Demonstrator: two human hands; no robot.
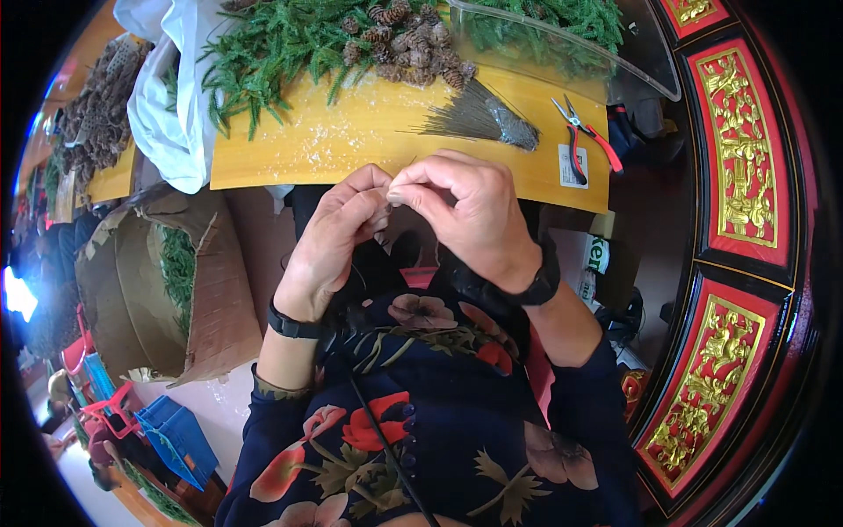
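Observation:
My left hand (336,230) and my right hand (479,209) meet fingertip to fingertip at the near edge of the yellow table (263,162). Both are closed in a pinch. What sits between the fingers is too small and covered to name; a thin line shows just above them. A little whitish stuff shows under the left fingers. Beyond the hands lies a fanned bundle of thin dark wires (479,114), its right end in clear plastic. Brown pine cones (413,48) are heaped at the far middle. Pliers with red and black handles (587,139) rest at the right, jaws apart.
Green artificial fir branches (281,44) spread across the back, beside a clear plastic bin (544,39). A white plastic bag (180,105) hangs at the left corner. Below it stands an open cardboard box (219,299); a blue crate (180,439) is lower left. Carved red-and-gold panels (738,149) line the right.

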